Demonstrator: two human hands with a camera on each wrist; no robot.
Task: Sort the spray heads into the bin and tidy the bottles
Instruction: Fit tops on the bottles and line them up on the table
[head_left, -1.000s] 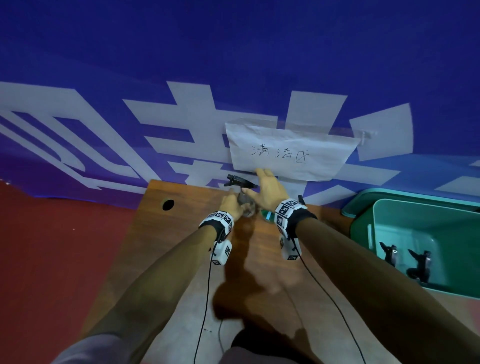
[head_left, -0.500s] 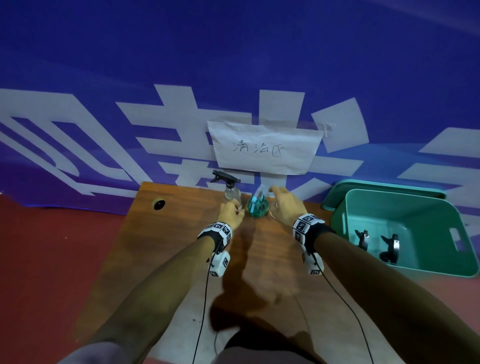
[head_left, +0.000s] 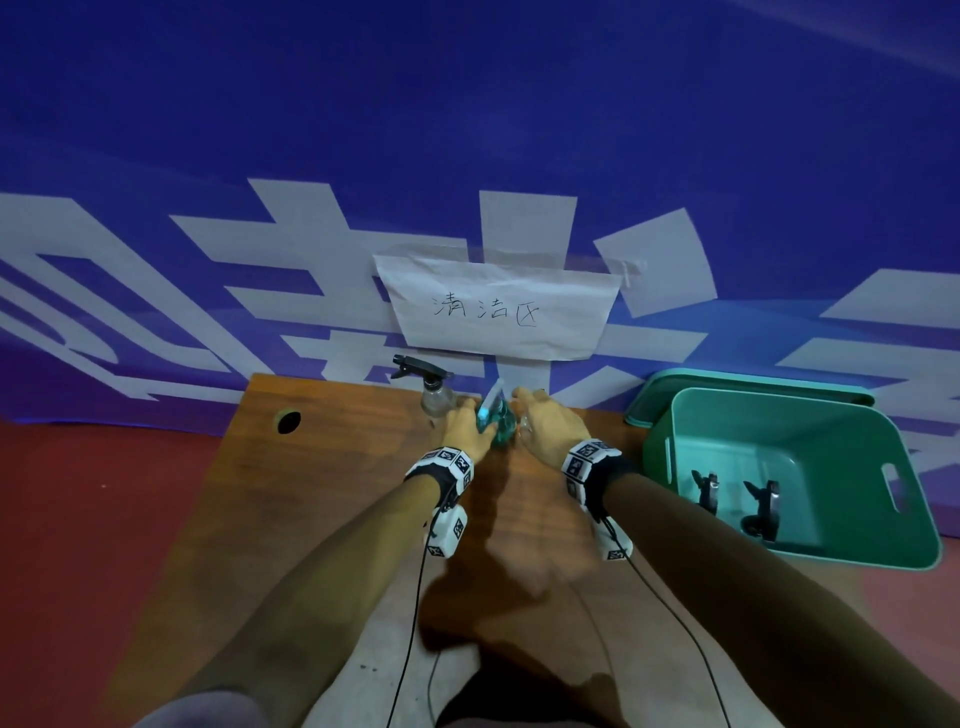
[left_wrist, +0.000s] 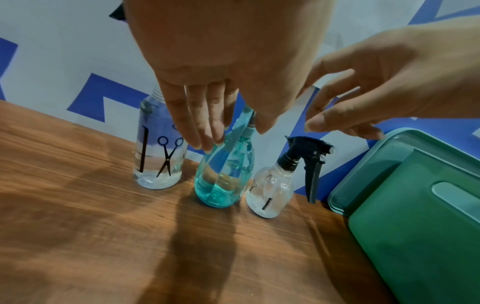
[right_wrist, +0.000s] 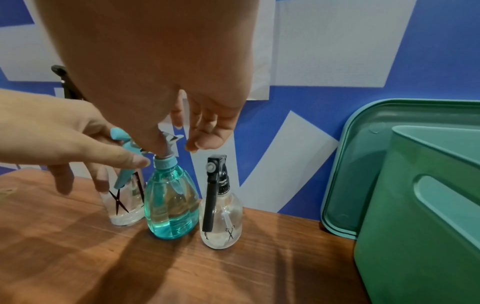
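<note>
Fingers, left hand (left_wrist: 228, 61): straight, pointing down, tips touching shoulder of the teal bottle (left_wrist: 224, 179); not wrapped round it.
Fingers, right hand (right_wrist: 155, 72): loosely spread over the teal spray head (right_wrist: 166, 156); thumb and one finger look to be against the nozzle, cannot tell if they actually pinch it.
Teal bottle: upright on the wooden table (left_wrist: 103, 236), directly under both sets of fingertips, part-filled with blue-green liquid; its trigger lever hangs on the left-hand side.
Tall clear bottle (left_wrist: 158, 156): just beside the left fingers on their outer side, comb and scissors print, black spray head (head_left: 422, 370) on top, upright.
Round clear bottle (right_wrist: 222, 220): just beside the teal bottle, below the right fingertips on their outer side, not touched; black trigger head (right_wrist: 217, 174) fitted.
Row: three bottles side by side along the blue-white banner (head_left: 467, 130), near-touching.
Green bin (head_left: 810, 431): well apart from the right fingers, further to the right; two black spray heads (head_left: 735, 501) lying inside.
Lid (right_wrist: 363, 164): green, tucked behind the bin, against the banner.
Paper sign (head_left: 498, 306): handwritten, on the banner above the fingers.
</note>
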